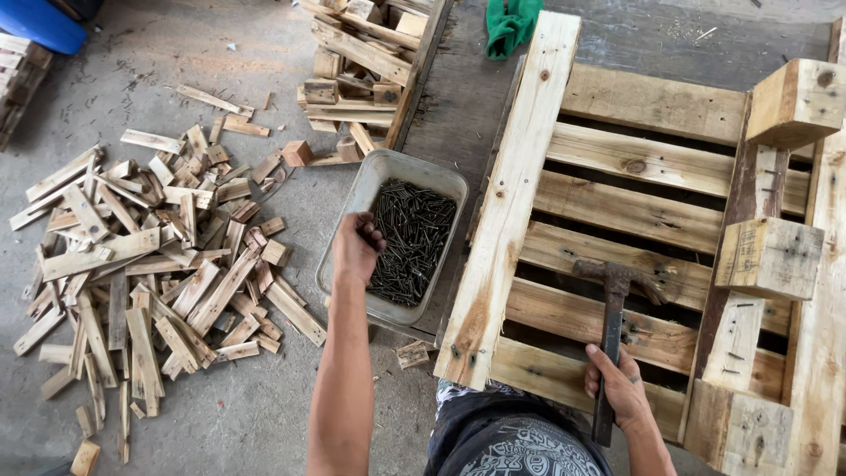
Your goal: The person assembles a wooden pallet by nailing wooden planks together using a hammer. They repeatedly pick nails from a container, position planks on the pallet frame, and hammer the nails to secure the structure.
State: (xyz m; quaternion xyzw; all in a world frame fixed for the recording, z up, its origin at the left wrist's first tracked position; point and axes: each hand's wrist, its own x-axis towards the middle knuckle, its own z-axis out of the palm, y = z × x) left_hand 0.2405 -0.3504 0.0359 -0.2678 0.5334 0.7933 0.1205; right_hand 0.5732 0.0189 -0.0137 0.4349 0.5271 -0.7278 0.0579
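Your right grip (621, 388) is closed around the hammer (612, 330) on the pallet (634, 211); your left grip (357, 247), at 10 o'clock from it, is closed on nails (410, 238) in the tray (388, 167).

1 head view, looking steeply down – close, over pallet (634, 211), floor (220, 414)

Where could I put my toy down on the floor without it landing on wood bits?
Bare floor lies between the scrap wood pile and the left hand's arm. More shows at the top, between that pile and the stacked offcuts. It is crowded around the nail tub and the pallet, where the right hand holds the hammer.
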